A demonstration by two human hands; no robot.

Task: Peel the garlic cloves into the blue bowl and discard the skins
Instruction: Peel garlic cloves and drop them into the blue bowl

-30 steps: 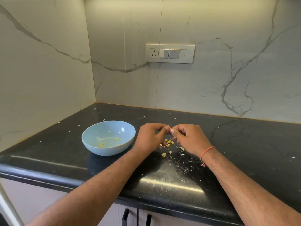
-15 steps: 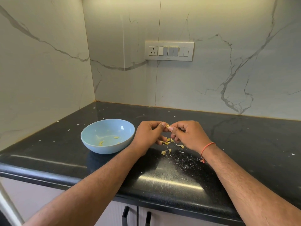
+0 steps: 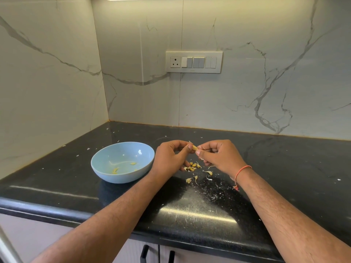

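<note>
A small yellowish garlic clove (image 3: pixel 194 147) is held between both hands above the black counter. My left hand (image 3: pixel 171 158) pinches it with thumb and curled fingers, and my right hand (image 3: pixel 218 155) pinches its other end. The blue bowl (image 3: pixel 106 168) stands just left of my left hand, with a few pale garlic pieces (image 3: pixel 124 167) inside. Loose skins (image 3: pixel 193 168) lie on the counter under and in front of my hands.
Small white flakes of skin are strewn across the black counter (image 3: pixel 284 168), thickest near the front edge under my right wrist. Marble walls close in the corner at left and behind. A switch plate (image 3: pixel 193 62) is on the back wall. Cabinet handles (image 3: pixel 144 253) show below.
Both hands stay together on the clove and have shifted only slightly. The clove shows more between the fingertips now.
</note>
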